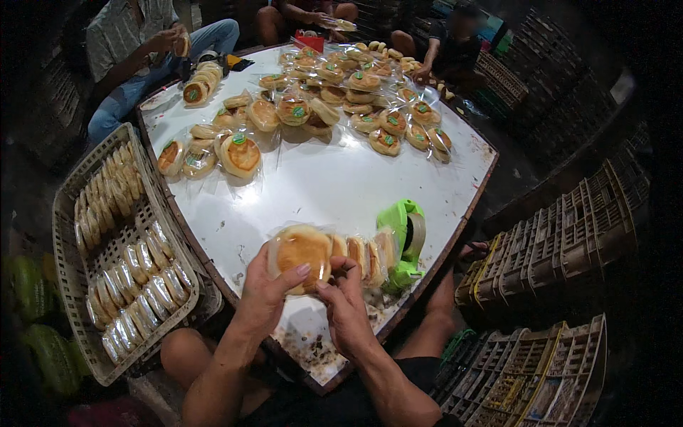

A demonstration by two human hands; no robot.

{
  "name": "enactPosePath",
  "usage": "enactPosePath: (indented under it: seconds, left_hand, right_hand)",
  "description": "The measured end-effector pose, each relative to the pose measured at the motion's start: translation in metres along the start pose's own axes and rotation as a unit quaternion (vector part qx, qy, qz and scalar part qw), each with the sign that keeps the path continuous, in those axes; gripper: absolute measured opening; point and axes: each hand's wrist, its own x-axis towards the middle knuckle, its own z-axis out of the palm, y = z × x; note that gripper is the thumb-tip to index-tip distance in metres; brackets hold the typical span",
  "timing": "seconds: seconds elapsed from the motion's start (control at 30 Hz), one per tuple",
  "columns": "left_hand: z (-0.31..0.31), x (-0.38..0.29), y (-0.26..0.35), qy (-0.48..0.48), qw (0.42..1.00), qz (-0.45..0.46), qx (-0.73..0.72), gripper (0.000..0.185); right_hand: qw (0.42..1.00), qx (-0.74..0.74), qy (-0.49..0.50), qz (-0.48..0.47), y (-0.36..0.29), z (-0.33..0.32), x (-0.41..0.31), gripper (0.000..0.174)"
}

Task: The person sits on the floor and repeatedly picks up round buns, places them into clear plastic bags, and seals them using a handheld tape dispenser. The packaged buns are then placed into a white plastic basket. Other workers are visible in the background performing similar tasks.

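A round flat bun in a clear plastic bag [303,253] is held up between my two hands over the near part of the white table [320,184]. My left hand [272,285] grips its left side, the thumb across its face. At its lower right edge, my right hand [341,296] pinches the bag with thumb and fingers. Just beyond my right hand, a row of wrapped buns [368,259] stands on edge against a green tape dispenser [403,245] with a roll of tape. Many bagged buns with green stickers [312,107] lie heaped over the far half.
At the left stands a plastic crate [187,309] holding rows of wrapped buns. Stacked crates [555,240] rise at the right. Several people sit around the far edge; one person's hands [173,41] hold a bun beside another row of buns [203,82]. A red dispenser [309,41] stands at the back.
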Motion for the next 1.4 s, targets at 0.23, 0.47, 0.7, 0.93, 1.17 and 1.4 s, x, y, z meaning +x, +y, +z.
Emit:
enactPosePath:
  seconds: [0.23,0.47,0.7,0.93,1.17,1.4]
  left_hand:
    - [-0.003,0.047,-0.075,0.046,0.894,-0.052,0.442,0.061]
    - [0.037,0.049,-0.065,-0.106,0.764,0.187,0.609,0.119]
    - [0.046,0.066,-0.055,-0.228,0.56,0.045,0.796,0.093]
    - [0.022,0.071,-0.028,-0.198,0.619,0.177,0.739,0.072]
    - [-0.138,0.059,0.17,0.041,0.577,0.353,0.736,0.086]
    - [-0.324,0.025,0.213,0.172,0.6,0.144,0.768,0.101]
  right_hand:
    - [0.943,-0.278,0.12,-0.139,-0.042,-0.082,0.015,0.026]
    - [0.453,-0.864,-0.139,-0.17,-0.085,-0.116,0.049,0.097]
    - [0.414,-0.855,-0.194,-0.245,-0.056,-0.137,0.088,0.069]
    - [0.431,-0.868,-0.213,-0.124,-0.068,-0.082,0.107,0.082]
    - [0.453,-0.662,-0.279,-0.528,-0.073,0.172,0.167,0.073]
    - [0.423,-0.663,-0.354,-0.506,0.096,0.342,0.199,0.054]
